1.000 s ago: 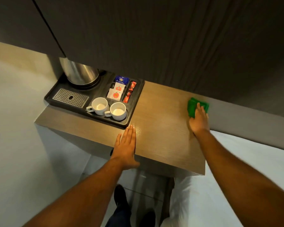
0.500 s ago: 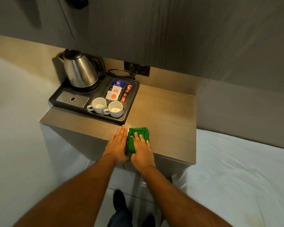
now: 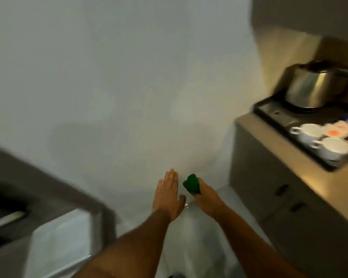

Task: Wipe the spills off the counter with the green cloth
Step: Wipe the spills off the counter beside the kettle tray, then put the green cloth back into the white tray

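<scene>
The view is blurred by motion and turned left, away from the counter. My right hand (image 3: 204, 194) is closed around the bunched green cloth (image 3: 191, 183), held in the air over the floor, left of the counter. Beside it, my left hand (image 3: 168, 195) is flat and open with its fingers together, holding nothing. The wooden counter (image 3: 317, 185) lies at the right edge, with both hands clear of it. No spill can be made out on its surface in this blur.
A black tray (image 3: 269, 113) on the counter carries a steel kettle (image 3: 313, 87), two white cups (image 3: 321, 139) and sachets. A white wall fills the middle. A dark unit (image 3: 48, 193) with a pale front stands at lower left.
Both hands have left the counter's front edge, and the right hand lifted the cloth off it. The view swung left, so the counter now sits at the right.
</scene>
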`<move>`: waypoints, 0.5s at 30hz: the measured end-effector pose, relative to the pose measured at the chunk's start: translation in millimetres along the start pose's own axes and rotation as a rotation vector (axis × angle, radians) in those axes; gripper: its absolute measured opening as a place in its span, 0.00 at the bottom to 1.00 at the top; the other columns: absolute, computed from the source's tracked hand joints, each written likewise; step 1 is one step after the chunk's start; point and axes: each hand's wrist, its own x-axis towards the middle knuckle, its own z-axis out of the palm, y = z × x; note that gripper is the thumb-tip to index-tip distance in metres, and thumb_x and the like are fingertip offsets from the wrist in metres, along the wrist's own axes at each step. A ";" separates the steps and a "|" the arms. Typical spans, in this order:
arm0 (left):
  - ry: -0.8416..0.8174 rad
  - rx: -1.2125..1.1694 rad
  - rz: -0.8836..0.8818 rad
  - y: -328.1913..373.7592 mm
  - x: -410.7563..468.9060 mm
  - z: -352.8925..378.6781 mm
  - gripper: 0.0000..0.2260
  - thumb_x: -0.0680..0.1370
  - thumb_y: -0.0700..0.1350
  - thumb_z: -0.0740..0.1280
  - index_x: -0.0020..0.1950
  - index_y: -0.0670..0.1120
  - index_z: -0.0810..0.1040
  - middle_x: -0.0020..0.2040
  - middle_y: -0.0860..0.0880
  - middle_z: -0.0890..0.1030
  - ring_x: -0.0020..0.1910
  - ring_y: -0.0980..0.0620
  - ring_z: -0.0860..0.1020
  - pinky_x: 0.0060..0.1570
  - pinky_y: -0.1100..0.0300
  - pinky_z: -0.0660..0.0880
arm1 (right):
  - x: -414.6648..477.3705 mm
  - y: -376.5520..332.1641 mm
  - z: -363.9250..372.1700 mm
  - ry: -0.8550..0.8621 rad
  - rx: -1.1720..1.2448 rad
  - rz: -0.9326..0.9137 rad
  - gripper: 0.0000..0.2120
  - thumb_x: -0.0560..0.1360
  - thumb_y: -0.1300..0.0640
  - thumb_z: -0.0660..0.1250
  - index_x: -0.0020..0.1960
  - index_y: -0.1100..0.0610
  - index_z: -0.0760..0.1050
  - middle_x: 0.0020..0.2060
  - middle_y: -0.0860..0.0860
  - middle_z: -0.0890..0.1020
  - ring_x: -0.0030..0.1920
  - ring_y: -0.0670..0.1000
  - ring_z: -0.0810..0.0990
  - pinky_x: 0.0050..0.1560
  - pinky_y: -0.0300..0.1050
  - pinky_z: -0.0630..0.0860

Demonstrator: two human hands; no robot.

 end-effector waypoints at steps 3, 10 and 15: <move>0.080 -0.060 -0.247 -84.0 -61.0 -16.2 0.36 0.84 0.49 0.57 0.87 0.45 0.42 0.87 0.51 0.40 0.87 0.49 0.41 0.82 0.54 0.34 | 6.8 -46.7 81.8 -0.189 -0.067 -0.005 0.17 0.80 0.59 0.65 0.66 0.57 0.66 0.57 0.60 0.81 0.55 0.58 0.81 0.55 0.48 0.75; 0.216 -0.117 -0.616 -267.7 -210.9 -19.3 0.33 0.80 0.49 0.51 0.86 0.47 0.48 0.86 0.49 0.47 0.87 0.48 0.46 0.84 0.49 0.42 | 13.3 -135.2 312.7 -0.595 -0.173 -0.106 0.18 0.79 0.54 0.64 0.68 0.53 0.67 0.58 0.58 0.81 0.56 0.57 0.81 0.61 0.56 0.78; 0.288 -0.206 -0.855 -369.6 -275.1 -10.4 0.36 0.78 0.50 0.50 0.86 0.43 0.52 0.87 0.44 0.54 0.87 0.46 0.51 0.85 0.41 0.51 | 39.7 -192.9 443.1 -0.567 -0.306 -0.167 0.21 0.79 0.59 0.61 0.71 0.53 0.64 0.60 0.61 0.79 0.57 0.61 0.80 0.60 0.54 0.77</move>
